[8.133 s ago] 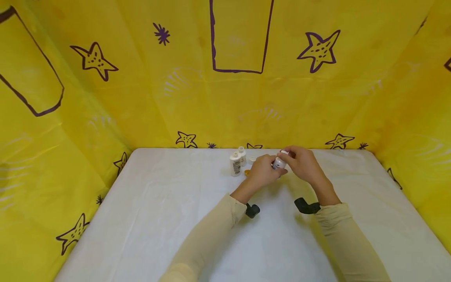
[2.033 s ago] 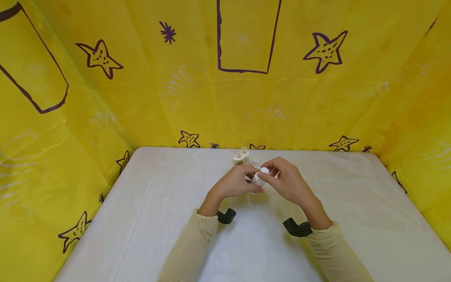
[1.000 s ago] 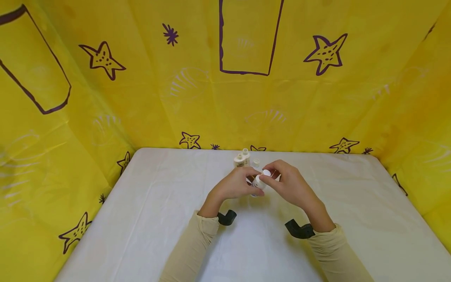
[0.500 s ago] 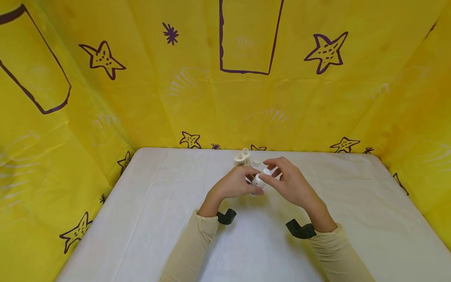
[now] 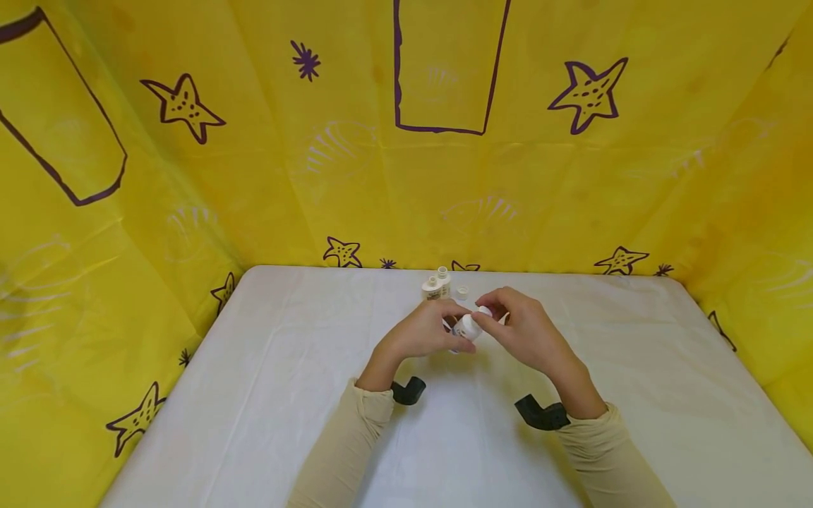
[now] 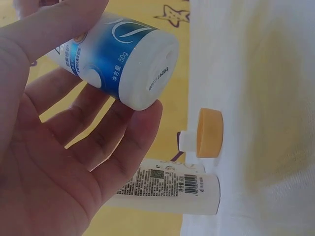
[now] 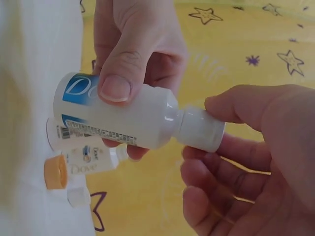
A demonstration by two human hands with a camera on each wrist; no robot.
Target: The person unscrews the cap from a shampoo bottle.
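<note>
My left hand [image 5: 422,330] grips a small white and blue Dove bottle [image 7: 123,115] by its body, tilted above the table. In the left wrist view the bottle's base [image 6: 155,69] faces the camera, with the thumb and fingers on either side. My right hand [image 5: 527,331] pinches a white cap [image 7: 202,129] between thumb and fingers at the bottle's neck. In the right wrist view, cap and bottle line up, a narrow stretch of neck showing between them. Whether the cap is threaded on cannot be told.
Two uncapped white bottles [image 5: 433,288] stand together behind my left hand. Beside them on the white-covered table [image 5: 286,367] lie an orange cap [image 6: 210,132] and a white cap [image 6: 188,141]. A yellow patterned sheet [image 5: 254,176] encloses the back and sides.
Since eight seconds ago both hands have come left and nearer with a bottle and cap. In the last half second the white cap has turned and now lines up with the bottle's neck.
</note>
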